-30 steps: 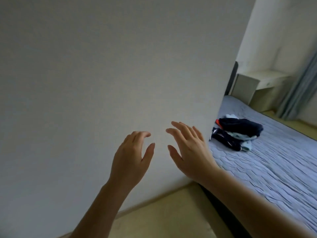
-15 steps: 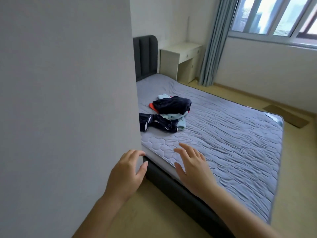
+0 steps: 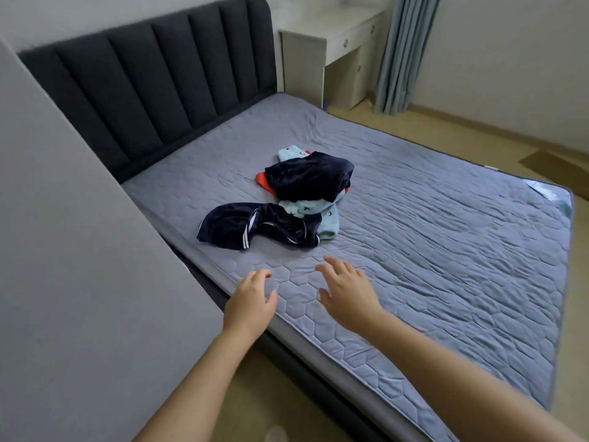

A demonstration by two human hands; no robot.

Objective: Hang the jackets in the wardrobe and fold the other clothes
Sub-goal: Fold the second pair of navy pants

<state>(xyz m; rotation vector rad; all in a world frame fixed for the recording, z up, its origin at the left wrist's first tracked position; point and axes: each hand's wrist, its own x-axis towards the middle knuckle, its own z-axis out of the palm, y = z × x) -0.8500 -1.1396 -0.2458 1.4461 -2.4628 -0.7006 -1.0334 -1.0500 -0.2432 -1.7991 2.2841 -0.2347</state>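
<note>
Clothes pile [image 3: 304, 199] on bed [image 3: 446, 250]; left hand [image 3: 251, 301], right hand [image 3: 347, 298] outstretched short of it, grips released.

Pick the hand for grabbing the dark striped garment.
Left, marginally: the left hand lines up with the middle of the striped garment, the right hand only with its right end. Both empty.

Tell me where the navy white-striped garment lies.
Head view: the navy striped garment lies on the mattress, nearest of the clothes, touching the light blue garment on its right, beyond the left hand.
</note>
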